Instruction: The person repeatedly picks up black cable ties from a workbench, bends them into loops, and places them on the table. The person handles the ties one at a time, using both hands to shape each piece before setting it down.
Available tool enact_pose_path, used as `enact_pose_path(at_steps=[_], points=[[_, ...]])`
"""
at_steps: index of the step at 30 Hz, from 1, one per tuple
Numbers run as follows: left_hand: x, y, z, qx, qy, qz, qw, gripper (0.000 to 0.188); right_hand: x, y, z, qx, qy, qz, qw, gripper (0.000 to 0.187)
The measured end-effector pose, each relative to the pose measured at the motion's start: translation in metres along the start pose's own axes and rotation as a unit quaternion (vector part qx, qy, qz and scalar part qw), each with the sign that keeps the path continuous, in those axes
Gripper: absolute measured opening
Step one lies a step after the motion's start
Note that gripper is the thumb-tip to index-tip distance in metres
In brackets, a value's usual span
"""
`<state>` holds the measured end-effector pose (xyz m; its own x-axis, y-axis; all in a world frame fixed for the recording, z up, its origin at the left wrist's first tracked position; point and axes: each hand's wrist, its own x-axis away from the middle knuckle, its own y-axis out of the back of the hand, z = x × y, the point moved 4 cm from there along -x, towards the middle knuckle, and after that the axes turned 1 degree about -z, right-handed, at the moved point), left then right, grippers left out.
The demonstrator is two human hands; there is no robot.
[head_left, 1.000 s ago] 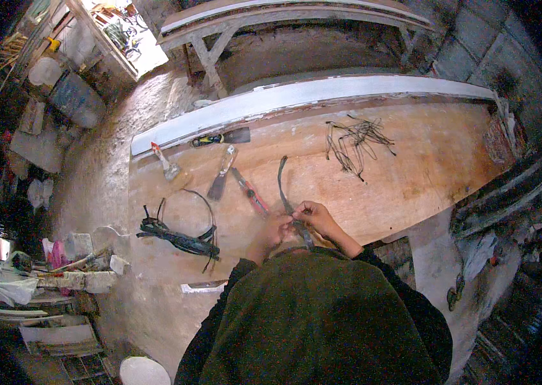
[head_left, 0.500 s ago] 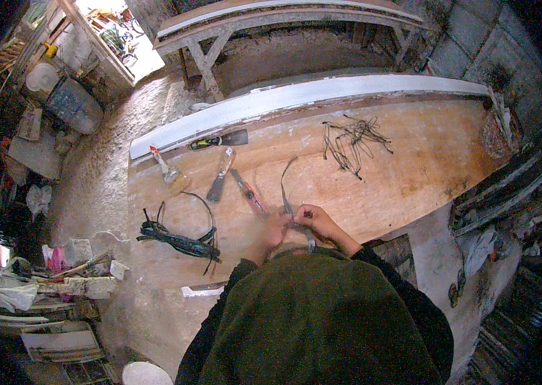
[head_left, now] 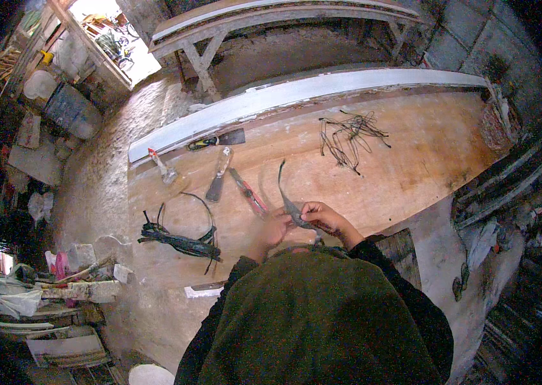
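Observation:
A dark, flat strip (head_left: pixel 290 208) is held between my two hands close to my body, its thin end curving up and away over the wooden board. My right hand (head_left: pixel 323 217) pinches it from the right with bent fingers. On the other side my left hand (head_left: pixel 273 230) is closed on the strip, its outline partly blurred. Just beyond the left hand lies a red utility knife (head_left: pixel 249 195). To the left rests a bundle of black strips (head_left: pixel 181 239). A loose tangle of thin dark cords (head_left: pixel 353 138) lies farther off, right of centre.
On the wooden board (head_left: pixel 406 167) are a scraper (head_left: pixel 220 176), a second scraper (head_left: pixel 220 139) and a paintbrush (head_left: pixel 165 168). A long white plank (head_left: pixel 303 85) runs along the far edge. Beyond stands a bench (head_left: pixel 203 61). Cluttered shelving (head_left: pixel 85 292) is at left.
The strip between my hands has turned, and more of its broad part shows. Both hands stay nearly in place, the right one slightly lifted. The view has shifted a little.

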<state>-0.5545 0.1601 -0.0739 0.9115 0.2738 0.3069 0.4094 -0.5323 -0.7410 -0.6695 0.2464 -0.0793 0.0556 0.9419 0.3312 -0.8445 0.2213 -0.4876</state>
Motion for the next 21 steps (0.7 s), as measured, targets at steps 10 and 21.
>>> enact_pose_path(at_steps=[10, 21], points=[[0.006, -0.01, -0.01, 0.168, 0.044, 0.003, 0.985, 0.017, 0.005, -0.005, 0.013, -0.084, 0.03, -0.035, 0.995, 0.011], [0.011, -0.037, -0.034, -0.153, -0.039, -0.084, 0.984, 0.014, 0.017, -0.042, 0.059, 0.21, 0.156, -0.088, 0.961, 0.012]])
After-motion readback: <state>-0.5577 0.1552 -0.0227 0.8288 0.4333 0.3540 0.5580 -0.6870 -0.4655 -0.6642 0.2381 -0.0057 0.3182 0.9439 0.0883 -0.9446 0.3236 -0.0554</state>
